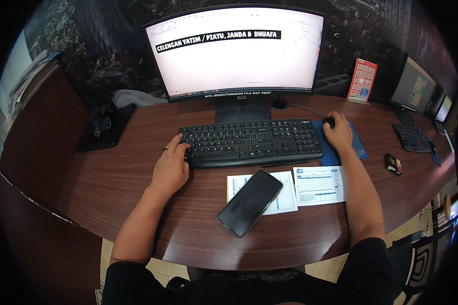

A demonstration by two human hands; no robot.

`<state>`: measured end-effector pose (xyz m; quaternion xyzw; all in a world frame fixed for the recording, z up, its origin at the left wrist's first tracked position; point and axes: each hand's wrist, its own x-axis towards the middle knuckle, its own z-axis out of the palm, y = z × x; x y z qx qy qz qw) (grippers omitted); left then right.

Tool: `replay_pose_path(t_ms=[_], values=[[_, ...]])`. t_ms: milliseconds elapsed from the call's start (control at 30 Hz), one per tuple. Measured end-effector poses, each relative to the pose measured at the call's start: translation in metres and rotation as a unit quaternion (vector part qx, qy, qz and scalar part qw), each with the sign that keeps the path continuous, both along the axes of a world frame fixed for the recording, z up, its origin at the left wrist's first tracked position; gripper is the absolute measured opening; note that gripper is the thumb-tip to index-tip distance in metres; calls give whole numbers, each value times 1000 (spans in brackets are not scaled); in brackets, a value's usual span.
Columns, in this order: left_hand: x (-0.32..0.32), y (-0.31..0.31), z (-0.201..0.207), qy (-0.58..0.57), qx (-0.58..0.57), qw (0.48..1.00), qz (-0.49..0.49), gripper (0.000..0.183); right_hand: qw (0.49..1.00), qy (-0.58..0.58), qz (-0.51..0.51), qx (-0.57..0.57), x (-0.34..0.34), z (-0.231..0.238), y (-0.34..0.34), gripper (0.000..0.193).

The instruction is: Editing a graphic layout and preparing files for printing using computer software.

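Brown wood-grain desk (198,249) spreads across my head view, beneath a lit monitor (239,66). Before the monitor lies the black keyboard (249,142), long axis running left to right. My left hand (171,166), fingers slightly apart, rests on its left end. My right hand (340,134) is curled over the mostly hidden black mouse (330,122) on a blue pad (359,143), its front pointing away from me.
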<state>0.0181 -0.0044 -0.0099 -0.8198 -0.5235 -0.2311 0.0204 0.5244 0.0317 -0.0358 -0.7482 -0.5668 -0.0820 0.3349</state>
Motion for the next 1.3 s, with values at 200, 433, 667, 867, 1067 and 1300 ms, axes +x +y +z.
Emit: replay_pose_path(t_ms=[200,433,667,867,1067,1300], values=[[-6,5,5,21,88,996,-4,39,1000,0,11,11,0,0,-1,33],[-15,6,8,25,-47,993,102,56,999,10,28,43,4,-6,2,30],[-13,5,9,43,-125,984,119,83,998,13,46,51,3,-4,1,28],[-12,3,12,53,-131,984,113,84,998,14,41,36,5,-4,3,28],[-13,2,12,47,-143,982,116,83,999,8,42,33,3,-3,1,31],[-15,3,8,52,-122,985,107,85,999,13,41,19,2,-2,1,30]])
